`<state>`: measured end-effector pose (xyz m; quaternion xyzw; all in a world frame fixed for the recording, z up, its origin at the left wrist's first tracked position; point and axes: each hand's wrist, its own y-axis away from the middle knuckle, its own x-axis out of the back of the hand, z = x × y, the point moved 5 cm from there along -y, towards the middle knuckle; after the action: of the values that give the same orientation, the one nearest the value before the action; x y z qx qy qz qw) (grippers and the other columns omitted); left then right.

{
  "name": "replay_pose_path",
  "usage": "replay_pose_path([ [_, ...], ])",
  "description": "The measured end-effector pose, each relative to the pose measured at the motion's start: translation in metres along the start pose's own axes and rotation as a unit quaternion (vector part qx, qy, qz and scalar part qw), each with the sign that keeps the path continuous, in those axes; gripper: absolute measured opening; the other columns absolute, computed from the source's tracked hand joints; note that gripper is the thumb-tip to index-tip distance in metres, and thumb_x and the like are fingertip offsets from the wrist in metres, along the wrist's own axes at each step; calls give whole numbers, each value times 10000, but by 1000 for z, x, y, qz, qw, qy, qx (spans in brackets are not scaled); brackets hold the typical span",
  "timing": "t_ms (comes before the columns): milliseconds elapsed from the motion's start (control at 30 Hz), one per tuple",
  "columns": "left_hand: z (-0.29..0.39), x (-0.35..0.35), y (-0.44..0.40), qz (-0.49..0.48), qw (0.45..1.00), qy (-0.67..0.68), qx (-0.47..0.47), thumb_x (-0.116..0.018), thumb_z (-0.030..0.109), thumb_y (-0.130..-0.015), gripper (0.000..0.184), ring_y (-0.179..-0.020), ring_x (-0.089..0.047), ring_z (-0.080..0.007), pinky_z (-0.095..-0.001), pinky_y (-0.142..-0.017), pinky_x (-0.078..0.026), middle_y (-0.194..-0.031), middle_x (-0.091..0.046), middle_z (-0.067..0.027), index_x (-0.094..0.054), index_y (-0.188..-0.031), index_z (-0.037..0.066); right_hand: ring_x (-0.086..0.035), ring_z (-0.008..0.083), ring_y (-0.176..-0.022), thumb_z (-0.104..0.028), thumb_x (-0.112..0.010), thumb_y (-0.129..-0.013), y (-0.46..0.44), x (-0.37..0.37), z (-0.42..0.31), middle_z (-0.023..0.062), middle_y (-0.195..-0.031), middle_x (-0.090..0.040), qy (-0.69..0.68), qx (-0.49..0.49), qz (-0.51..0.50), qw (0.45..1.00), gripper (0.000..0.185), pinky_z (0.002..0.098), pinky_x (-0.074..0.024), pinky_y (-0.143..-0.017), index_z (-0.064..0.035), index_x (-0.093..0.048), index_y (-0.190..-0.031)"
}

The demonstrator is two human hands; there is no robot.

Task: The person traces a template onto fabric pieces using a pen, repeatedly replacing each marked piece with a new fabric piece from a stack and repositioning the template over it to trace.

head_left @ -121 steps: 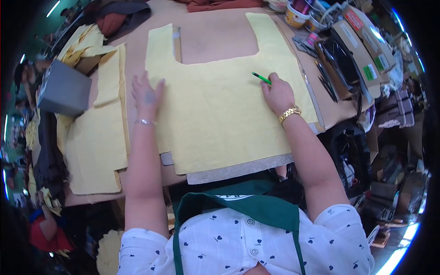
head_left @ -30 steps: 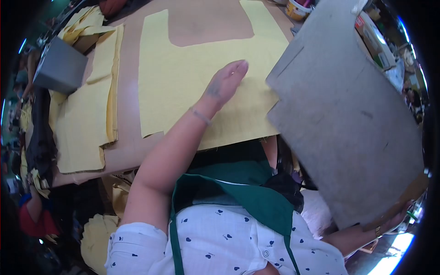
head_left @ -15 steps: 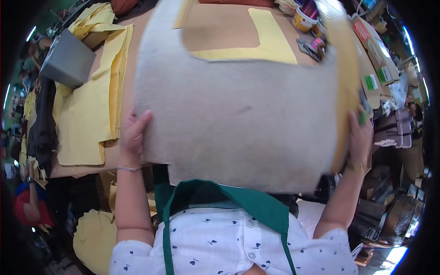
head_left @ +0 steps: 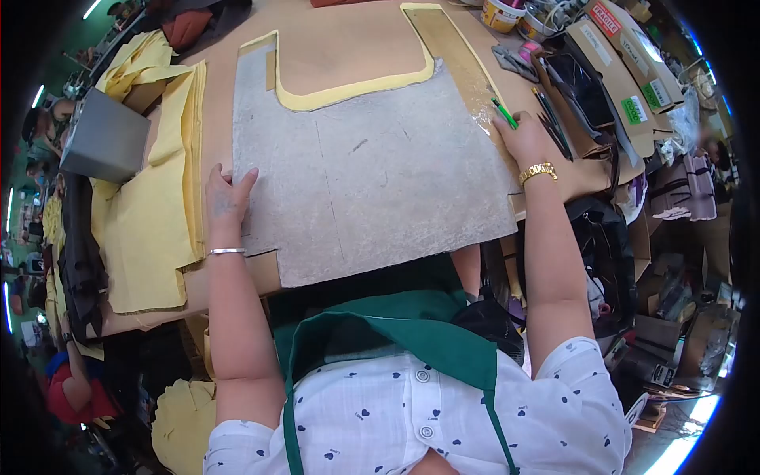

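Note:
A large grey pattern board with a U-shaped cutout lies on the table, and a yellow fabric border shows along the cutout. A brown strip runs up its right arm. My left hand rests at the board's left edge, thumb and forefinger apart, the thumb touching the edge. At the right edge, my right hand holds a green pen that points up and left. The fingers under that hand are partly hidden.
Stacked yellow fabric lies left, beside a grey metal block. To the right are dark pens, a phone, scissors, a tub and cardboard boxes. The board's lower edge overhangs the table's front.
The board, raised and blurred before, has come down onto the yellow fabric on the table. My left hand has loosened from its edge; my right hand has moved inward and up.

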<state>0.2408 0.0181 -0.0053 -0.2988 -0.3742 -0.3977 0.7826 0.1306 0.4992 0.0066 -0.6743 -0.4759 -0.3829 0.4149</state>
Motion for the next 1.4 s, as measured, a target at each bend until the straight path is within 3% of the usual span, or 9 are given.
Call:
replay_pose_path([
  [67, -1, -5, -11, -75, 997, -17, 22, -678, 318, -653, 682, -830, -554, -250, -316, -750, -440, -959, -558, -177, -412, -1137, -82, -548, 333, -850, -354, -641, -678, 3, -2, 2, 214, -874, -574, -30, -35, -15, 999, 439, 381, -429, -754, 15, -557, -902],
  [200, 6, -6, -25, -70, 986, 123, 86, -700, 290, -635, 656, -818, -554, -227, -300, -733, -445, -951, -557, -167, -428, -1112, -69, -544, 331, -856, -315, -666, -665, -10, -7, -7, 210, -882, -568, -59, -52, -43, 996, 412, 380, -429, -760, -8, -552, -916],
  [433, 9, 4, -33, -51, 988, 114, 95, -707, 277, -627, 597, -811, -544, -186, -282, -718, -442, -934, -561, -135, -477, -1064, -60, -532, 313, -896, -302, -669, -662, -5, -9, -25, 207, -961, -526, 42, 15, 83, 996, 422, 366, -426, -781, -33, -542, -961],
  [633, 3, -4, -37, -85, 984, 150, 32, -694, 266, -643, 572, -824, -547, -186, -275, -711, -439, -939, -572, -128, -491, -1065, -63, -558, 259, -874, -253, -663, -664, -29, -18, -4, 164, -938, -579, -159, -41, -159, 974, 444, 339, -431, -760, -47, -545, -1040],
  [867, 22, -2, -37, -99, 994, 45, -9, -709, 248, -638, 618, -813, -557, -204, -287, -708, -449, -962, -567, -165, -455, -1105, -68, -565, 245, -874, -241, -643, -701, -32, -17, -7, 123, -947, -596, -81, -10, -104, 991, 395, 340, -425, -771, -103, -551, -1060],
  [1067, -1, -13, -37, -134, 980, 148, -25, -719, 221, -626, 620, -817, -554, -210, -283, -722, -448, -955, -563, -155, -449, -1106, -63, -575, 234, -839, -263, -632, -711, -33, -19, -4, 118, -922, -603, -90, -16, -110, 990, 381, 339, -433, -755, -101, -560, -1048],
  [1167, 0, -12, -36, -114, 983, 139, -31, -734, 250, -602, 603, -832, -555, -250, -295, -736, -449, -970, -557, -170, -481, -1051, -65, -574, 256, -834, -281, -634, -705, -33, -19, -4, 145, -908, -601, -63, 10, -73, 995, 377, 353, -441, -749, -77, -570, -1016],
  [1300, 3, -8, -43, -34, 992, -84, -90, -747, 327, -568, 575, -809, -569, -303, -349, -705, -466, -920, -568, -212, -529, -933, -61, -567, 299, -832, -277, -634, -691, -32, -20, -2, 184, -889, -594, -1, 11, -19, 1000, 353, 377, -437, -762, -39, -582, -946],
  [1400, 10, -4, -38, -84, 992, -89, -19, -752, 342, -558, 543, -766, -584, -292, -364, -670, -472, -838, -590, -202, -552, -873, -52, -590, 280, -755, -373, -604, -719, -38, -28, 7, 172, -807, -612, -36, -26, -144, 989, 417, 361, -441, -677, -17, -585, -935],
])
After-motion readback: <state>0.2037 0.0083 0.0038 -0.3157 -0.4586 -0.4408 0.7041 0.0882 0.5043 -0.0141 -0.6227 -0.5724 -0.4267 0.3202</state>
